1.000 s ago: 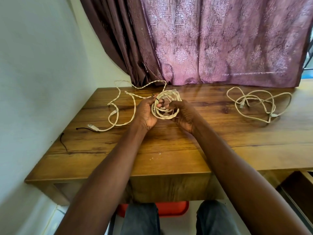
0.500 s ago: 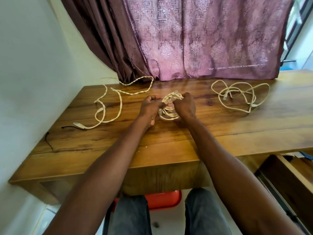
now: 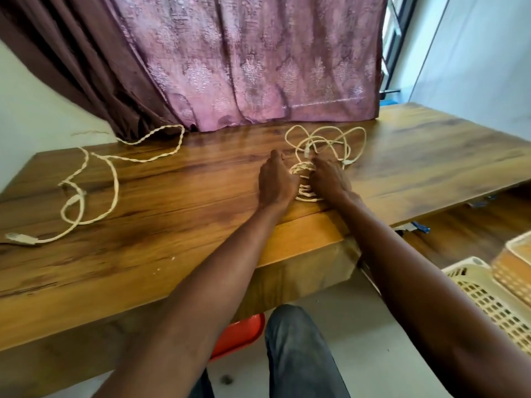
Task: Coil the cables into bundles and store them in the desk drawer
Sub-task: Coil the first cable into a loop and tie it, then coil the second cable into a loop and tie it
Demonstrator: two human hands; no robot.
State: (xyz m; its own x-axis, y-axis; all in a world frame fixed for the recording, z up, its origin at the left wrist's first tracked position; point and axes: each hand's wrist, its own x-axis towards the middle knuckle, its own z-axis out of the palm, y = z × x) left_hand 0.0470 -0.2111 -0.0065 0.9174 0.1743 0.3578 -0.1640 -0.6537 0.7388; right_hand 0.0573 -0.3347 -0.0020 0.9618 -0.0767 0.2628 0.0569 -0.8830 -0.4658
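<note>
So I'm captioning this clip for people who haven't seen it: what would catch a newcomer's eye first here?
Two bare hands, left hand and right hand, meet mid-desk around a small coiled cream cable bundle on the glossy brown wooden desk. A loose cream twisted cable sprawls across the desk's left side, and a tangled cream cable lies just behind the hands. A patterned pink curtain fills the background.

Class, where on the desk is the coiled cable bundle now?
In the head view, the coiled cable bundle sits between the left hand and right hand, just before the loose cable.
</note>
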